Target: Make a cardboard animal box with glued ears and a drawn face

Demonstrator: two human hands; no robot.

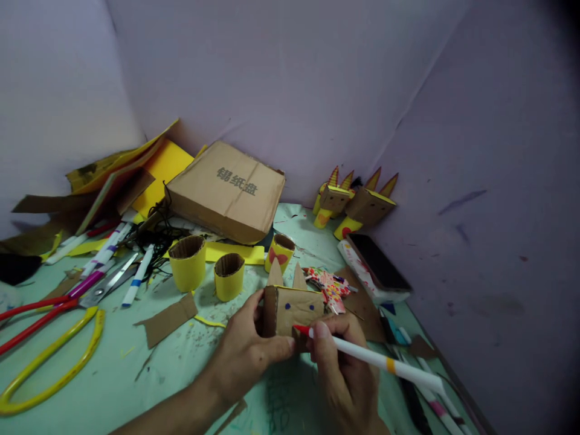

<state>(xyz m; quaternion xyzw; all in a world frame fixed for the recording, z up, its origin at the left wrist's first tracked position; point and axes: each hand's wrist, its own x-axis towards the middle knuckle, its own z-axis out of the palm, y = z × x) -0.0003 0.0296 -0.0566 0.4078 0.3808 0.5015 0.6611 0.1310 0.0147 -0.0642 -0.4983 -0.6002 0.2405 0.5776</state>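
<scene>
My left hand (247, 350) grips a small cardboard box head (292, 308) with two pointed ears and two blue dot eyes, holding it upright on the green mat. My right hand (344, 362) is closed on a white marker with a red tip (376, 361). The red tip touches the lower front of the cardboard head.
Two yellow corrugated rings (188, 263) (229, 276) and a small cup with a red bow (280, 252) stand behind. A flat cardboard box (226, 190), scissors (54, 305), markers (109, 251), finished horned cardboard figures (357, 202), a phone (378, 263) and purple walls surround the mat.
</scene>
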